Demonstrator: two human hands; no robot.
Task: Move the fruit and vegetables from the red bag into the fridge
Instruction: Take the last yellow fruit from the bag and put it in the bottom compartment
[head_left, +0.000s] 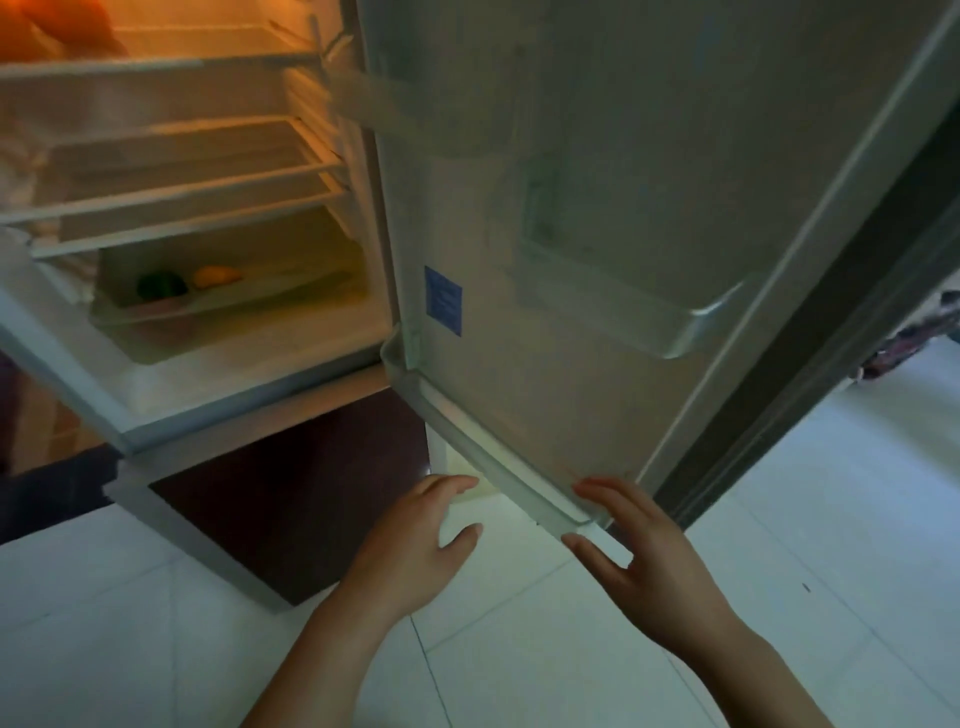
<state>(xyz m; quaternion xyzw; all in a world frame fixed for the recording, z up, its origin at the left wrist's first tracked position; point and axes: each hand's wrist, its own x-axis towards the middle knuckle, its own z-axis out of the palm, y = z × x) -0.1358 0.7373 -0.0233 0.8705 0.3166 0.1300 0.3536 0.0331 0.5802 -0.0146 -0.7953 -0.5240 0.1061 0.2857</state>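
Both my hands are empty, with the fingers loosely spread. My left hand hovers over the floor at lower centre. My right hand is at the bottom corner of the open fridge door, fingertips on its edge and thumb below it; I can't tell how firmly it touches.

The fridge fills the upper left, blurred. In its bottom drawer lie a dark green vegetable and, just beside it, a yellow-orange fruit, both too soft to name. Something orange on the top shelf is cut off by the upper left corner. The blue sticker on the door is unreadable.

The pale tiled floor runs across the bottom. A patterned cloth is cut off at the right edge.
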